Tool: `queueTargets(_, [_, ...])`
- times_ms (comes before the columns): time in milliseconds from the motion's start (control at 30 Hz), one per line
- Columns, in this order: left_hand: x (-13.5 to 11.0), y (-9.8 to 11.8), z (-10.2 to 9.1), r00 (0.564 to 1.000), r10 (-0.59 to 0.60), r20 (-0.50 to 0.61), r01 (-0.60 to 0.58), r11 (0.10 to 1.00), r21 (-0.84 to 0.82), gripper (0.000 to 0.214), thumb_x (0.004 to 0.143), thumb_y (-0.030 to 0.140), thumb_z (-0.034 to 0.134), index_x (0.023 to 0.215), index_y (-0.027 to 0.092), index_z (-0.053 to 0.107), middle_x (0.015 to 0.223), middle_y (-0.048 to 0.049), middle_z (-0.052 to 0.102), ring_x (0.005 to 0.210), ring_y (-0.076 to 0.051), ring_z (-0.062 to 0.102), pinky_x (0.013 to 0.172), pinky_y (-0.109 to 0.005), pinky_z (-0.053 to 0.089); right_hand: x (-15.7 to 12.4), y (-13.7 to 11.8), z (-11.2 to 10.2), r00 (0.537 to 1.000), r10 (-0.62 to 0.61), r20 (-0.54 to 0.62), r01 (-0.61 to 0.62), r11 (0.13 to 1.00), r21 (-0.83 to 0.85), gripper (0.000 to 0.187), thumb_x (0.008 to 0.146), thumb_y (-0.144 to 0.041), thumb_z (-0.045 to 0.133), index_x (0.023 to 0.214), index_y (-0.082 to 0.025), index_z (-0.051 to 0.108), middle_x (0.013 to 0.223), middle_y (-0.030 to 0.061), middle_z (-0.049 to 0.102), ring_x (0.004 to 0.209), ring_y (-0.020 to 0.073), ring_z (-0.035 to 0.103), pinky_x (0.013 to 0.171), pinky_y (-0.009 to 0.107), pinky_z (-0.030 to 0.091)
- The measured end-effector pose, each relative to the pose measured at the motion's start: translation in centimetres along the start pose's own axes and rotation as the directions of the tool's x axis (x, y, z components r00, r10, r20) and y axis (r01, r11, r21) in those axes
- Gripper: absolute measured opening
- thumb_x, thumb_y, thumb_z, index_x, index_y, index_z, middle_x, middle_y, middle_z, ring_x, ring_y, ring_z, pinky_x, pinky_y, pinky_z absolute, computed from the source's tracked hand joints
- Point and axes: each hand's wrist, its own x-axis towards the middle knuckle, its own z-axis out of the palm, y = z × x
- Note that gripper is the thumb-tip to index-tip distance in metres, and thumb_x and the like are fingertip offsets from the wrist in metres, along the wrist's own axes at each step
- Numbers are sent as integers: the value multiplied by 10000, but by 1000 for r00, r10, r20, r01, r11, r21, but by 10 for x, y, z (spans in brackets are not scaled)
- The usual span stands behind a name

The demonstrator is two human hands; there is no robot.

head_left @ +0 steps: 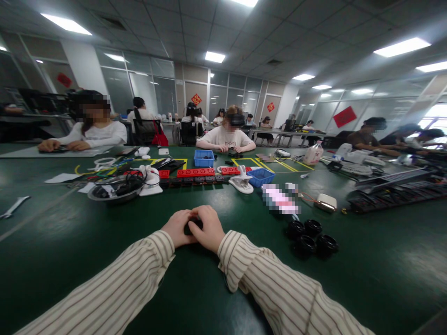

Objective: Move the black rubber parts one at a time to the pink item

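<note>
My left hand (179, 228) and my right hand (208, 227) meet in front of me on the green table. Their fingers curl together around a small black part (195, 223), which shows only in the gap between them. Its full shape is covered by my hands. To the right of my right hand stand several black ring-shaped parts (307, 244), grouped close together and apart from my hands.
Beyond my hands are a metal bowl (115, 199) of black items, a red-and-black strip (195, 173), a white clip-like stand (241, 181) and two blue bins (204, 159). A wrench (16, 207) lies far left, black racks (394, 195) far right. People sit opposite.
</note>
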Motion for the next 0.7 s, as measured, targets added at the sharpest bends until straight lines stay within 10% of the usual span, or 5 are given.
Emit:
queueTargets(300, [1, 6, -1, 995, -92, 42, 86, 987, 133, 359, 595, 360, 651, 891, 171, 580, 916, -70, 614, 954, -280, 567, 1019, -522, 258, 3, 3, 4, 996, 85, 24, -83, 992, -100, 88, 778, -258, 595, 805, -181, 563, 798, 18, 566, 796, 164, 485, 758, 303, 372])
queueTargets(700, [1, -6, 2, 999, 42, 13, -42, 999, -15, 492, 579, 374, 664, 1011, 161, 565, 1013, -89, 613, 968, -282, 557, 904, -418, 401, 1, 2, 2, 999, -18, 38, 19, 1000, -10, 91, 758, -129, 541, 837, -168, 564, 846, 30, 594, 857, 168, 499, 811, 314, 373])
